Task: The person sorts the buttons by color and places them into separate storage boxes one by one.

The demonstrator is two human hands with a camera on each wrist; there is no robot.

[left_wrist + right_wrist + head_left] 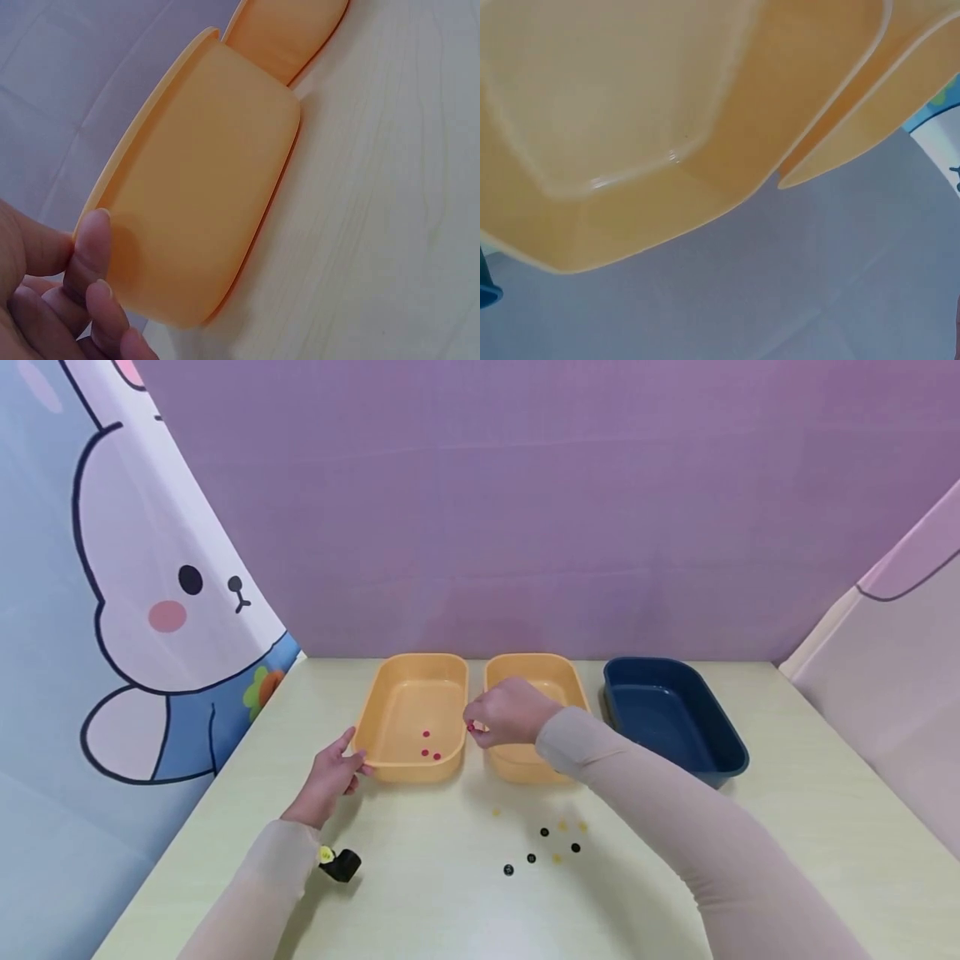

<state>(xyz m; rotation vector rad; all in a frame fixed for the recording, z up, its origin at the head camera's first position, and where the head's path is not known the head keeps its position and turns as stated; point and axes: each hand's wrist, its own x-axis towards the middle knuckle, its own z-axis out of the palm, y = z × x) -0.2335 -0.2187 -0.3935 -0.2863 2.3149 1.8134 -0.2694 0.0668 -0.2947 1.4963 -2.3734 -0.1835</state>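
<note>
Red disc [471, 726], pinched in the curled fingers of the right hand [513, 714], up at the gap between left orange tray [405, 718] and middle orange tray [534, 670], both by the desk's [420, 893] far edge! At the left orange tray's near left corner, a thumb-and-finger grip by the left hand [327, 779]! Inside, three more red discs [425, 752]!

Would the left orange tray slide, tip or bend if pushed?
The left orange tray likely feels stiff: its wall shows no bend beside the left hand. Being broad and low, it should slide before tipping. Holding just three visible red discs, it's probably light.
</note>
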